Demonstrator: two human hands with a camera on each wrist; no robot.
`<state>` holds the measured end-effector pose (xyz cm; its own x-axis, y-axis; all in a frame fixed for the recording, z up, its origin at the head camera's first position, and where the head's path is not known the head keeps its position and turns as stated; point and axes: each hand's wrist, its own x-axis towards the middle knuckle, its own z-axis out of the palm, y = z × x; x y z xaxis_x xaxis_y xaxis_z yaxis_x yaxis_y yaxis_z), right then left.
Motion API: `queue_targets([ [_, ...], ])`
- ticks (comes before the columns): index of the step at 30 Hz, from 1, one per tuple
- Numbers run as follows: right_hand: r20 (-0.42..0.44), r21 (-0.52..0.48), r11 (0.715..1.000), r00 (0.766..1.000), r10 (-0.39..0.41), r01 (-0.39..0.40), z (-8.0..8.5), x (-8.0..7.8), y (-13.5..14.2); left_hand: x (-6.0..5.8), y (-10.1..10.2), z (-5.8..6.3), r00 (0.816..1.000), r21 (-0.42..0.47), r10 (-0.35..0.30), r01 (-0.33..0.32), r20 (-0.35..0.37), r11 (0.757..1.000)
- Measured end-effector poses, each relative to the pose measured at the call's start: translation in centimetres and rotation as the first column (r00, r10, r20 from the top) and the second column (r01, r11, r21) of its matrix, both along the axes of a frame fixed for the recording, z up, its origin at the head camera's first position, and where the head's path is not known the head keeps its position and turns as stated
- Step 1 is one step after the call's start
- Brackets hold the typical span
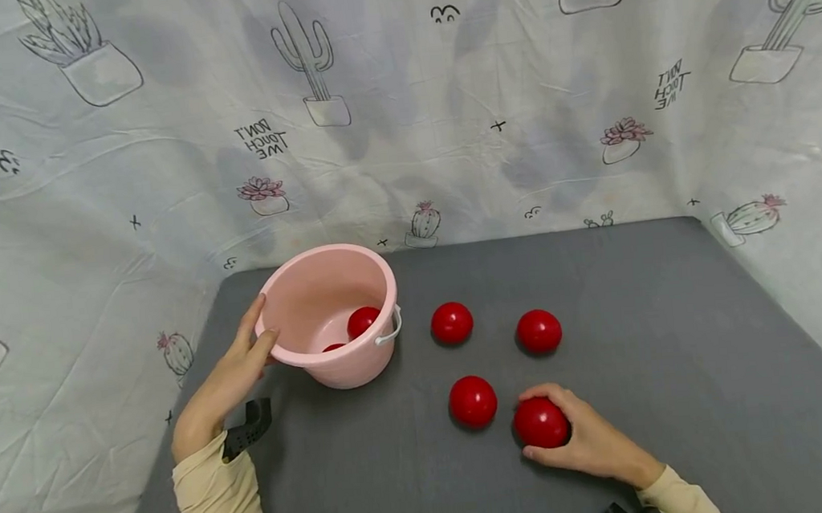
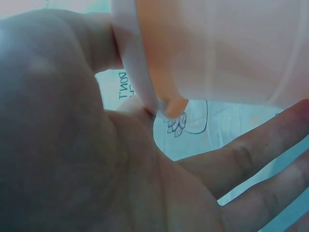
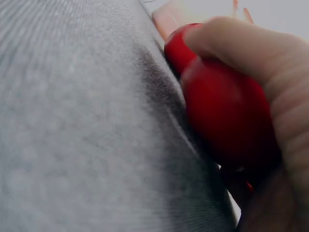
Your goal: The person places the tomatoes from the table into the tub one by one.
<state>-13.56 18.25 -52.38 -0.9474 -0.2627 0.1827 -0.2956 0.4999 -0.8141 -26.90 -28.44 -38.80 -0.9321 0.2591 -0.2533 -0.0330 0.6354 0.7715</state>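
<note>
1. The left sleeve [image 1: 220, 505] is pale yellow, with creased cloth.
2. A black, angular wrist mount [image 1: 248, 430] with small dots sits beside its cuff.
3. The right sleeve [image 1: 679, 497] matches.
4. Left hand [image 1: 225, 384] and right hand [image 1: 596, 445] are bare.

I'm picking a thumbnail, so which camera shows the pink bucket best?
The head view: the pink bucket is almost unobstructed, two red balls inside. The left wrist view shows only a cropped close-up; the right wrist view, probably its blurred edge.
</note>
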Motion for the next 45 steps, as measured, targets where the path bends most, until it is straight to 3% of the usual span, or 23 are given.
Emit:
queue_targets([
  [3,0.049,-0.054,0.997,0.997,-0.059,0.062,0.7,-0.1,0.3,0.1,0.1,-0.1,1.0,0.011,-0.008,0.008,-0.002,1.0],
  [7,-0.019,-0.071,0.993,0.995,-0.096,0.094,2.4,-0.9,0.8,0.2,0.1,-0.1,1.0,0.019,-0.013,0.013,-0.011,1.0],
  [12,-0.156,-0.065,0.995,0.984,-0.086,0.077,6.0,-3.4,1.1,0.2,0.0,0.1,1.0,0.015,-0.014,0.015,-0.024,1.0],
  [24,-0.29,-0.152,0.987,0.953,-0.087,0.044,15.1,-10.2,-1.5,0.7,-0.2,0.5,1.0,0.018,-0.003,0.003,-0.002,1.0],
  [35,-0.337,-0.22,0.975,0.938,-0.086,0.01,20.5,-12.3,-4.8,1.0,0.2,0.6,1.0,-0.014,0.014,-0.013,0.01,1.0],
  [45,-0.504,-0.25,0.968,0.855,-0.124,-0.007,24.2,-14.9,-8.4,1.0,0.3,0.6,1.0,-0.031,0.027,-0.027,-0.008,0.999],
])
